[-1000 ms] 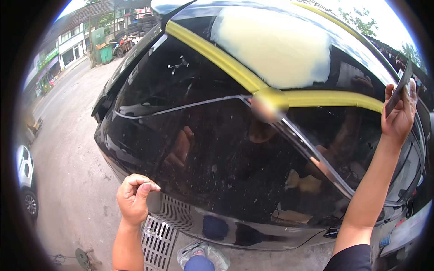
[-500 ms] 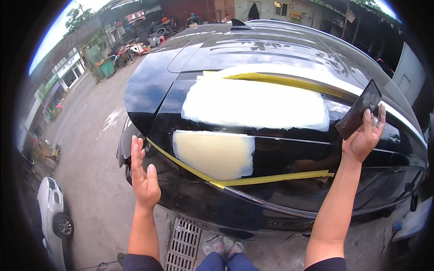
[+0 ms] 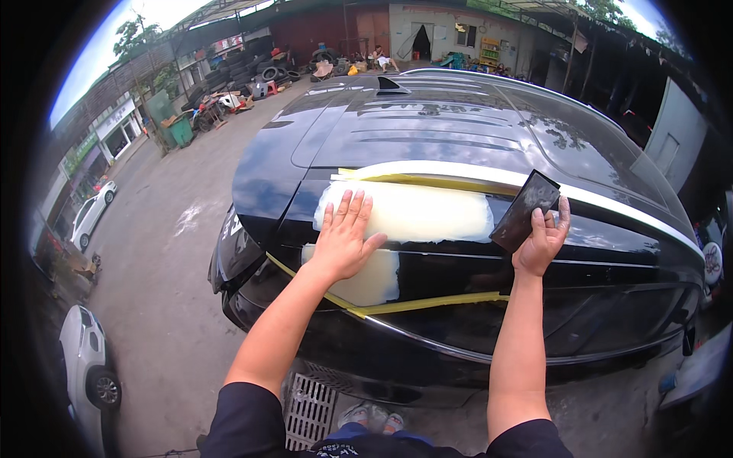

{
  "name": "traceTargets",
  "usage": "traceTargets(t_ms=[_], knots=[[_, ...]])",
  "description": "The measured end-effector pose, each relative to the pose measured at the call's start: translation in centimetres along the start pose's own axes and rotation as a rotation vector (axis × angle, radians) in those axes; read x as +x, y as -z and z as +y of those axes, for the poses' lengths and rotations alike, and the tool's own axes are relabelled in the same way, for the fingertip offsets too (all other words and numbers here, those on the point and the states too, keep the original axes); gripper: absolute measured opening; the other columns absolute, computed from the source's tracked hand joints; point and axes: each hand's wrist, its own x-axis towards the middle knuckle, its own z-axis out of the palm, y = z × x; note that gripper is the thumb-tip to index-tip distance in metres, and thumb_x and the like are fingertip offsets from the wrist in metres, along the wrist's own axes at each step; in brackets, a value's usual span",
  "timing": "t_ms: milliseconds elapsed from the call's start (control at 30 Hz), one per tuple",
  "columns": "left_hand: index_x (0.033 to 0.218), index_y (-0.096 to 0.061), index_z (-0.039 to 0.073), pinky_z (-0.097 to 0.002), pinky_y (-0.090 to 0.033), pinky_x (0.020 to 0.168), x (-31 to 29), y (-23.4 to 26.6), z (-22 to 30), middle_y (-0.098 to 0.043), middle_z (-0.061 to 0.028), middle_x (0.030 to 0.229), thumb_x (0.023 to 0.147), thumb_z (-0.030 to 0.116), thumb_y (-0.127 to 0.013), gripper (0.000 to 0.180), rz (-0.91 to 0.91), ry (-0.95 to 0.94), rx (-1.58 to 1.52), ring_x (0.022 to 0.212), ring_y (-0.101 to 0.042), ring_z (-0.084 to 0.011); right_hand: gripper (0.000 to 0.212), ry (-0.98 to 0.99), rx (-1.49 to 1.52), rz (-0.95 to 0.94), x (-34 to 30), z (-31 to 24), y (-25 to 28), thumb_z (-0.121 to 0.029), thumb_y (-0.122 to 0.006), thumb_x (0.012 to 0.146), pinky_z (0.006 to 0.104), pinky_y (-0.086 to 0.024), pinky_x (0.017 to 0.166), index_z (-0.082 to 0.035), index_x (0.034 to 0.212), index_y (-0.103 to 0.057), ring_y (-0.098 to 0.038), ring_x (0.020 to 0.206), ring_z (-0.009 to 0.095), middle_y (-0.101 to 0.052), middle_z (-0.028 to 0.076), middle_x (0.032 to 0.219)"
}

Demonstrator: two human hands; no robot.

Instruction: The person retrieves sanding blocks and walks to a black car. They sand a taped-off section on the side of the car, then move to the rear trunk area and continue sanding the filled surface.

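In front of me is a black car [image 3: 458, 267] with two cream filler patches on its side. My left hand [image 3: 343, 240] lies over the left end of the long upper patch [image 3: 427, 210], fingers stretched out and slightly spread. Its wrist covers part of the smaller lower patch [image 3: 374, 282]. Right of the upper patch, my right hand [image 3: 538, 248] pinches a flat black rectangular sheet [image 3: 519, 217], dusty and like sandpaper, tilted upright. Yellow masking tape [image 3: 427, 304] borders the lower patch; another yellow strip [image 3: 458, 183] runs above the upper one.
A floor drain grate [image 3: 311, 412] lies by my feet. To the left stand a white car [image 3: 84, 351] and, farther off, another white car [image 3: 93, 214]. Piled tyres [image 3: 252, 72], a green bin [image 3: 181, 131] and a seated person [image 3: 380, 57] are at the back.
My left hand has moved up and right from beside the car's rear onto the upper patch. My right hand, still holding the black sheet, has shifted left. The view has also shifted.
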Motion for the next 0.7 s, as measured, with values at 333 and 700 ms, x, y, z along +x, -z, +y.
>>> traceTargets(t_ms=[333,700], knots=[[0.149,-0.022,0.005,-0.0475,-0.009,0.117,4.7,-1.7,5.2,-0.019,-0.0124,0.156,0.093,0.062,-0.033,0.080,0.053,-0.185,-0.005,0.145,-0.013,-0.0268,0.058,-0.026,-0.093,0.049,0.3,0.0,-0.2,0.006,-0.054,0.088,0.0270,-0.047,0.087,-0.002,0.141,-0.031,-0.059,0.090,0.014,-0.062,0.010,0.098],[0.147,-0.027,0.004,-0.0415,-0.013,0.117,4.1,-1.6,-1.8,-0.025,-0.0122,0.154,0.094,0.060,-0.034,0.078,0.075,-0.221,-0.001,0.144,-0.019,-0.0246,0.057,-0.029,-0.142,0.058,0.5,-0.1,-0.1,0.004,-0.056,0.088,0.0300,-0.048,0.089,-0.001,0.139,-0.032,-0.059,0.097,0.017,-0.062,0.013,0.105]])
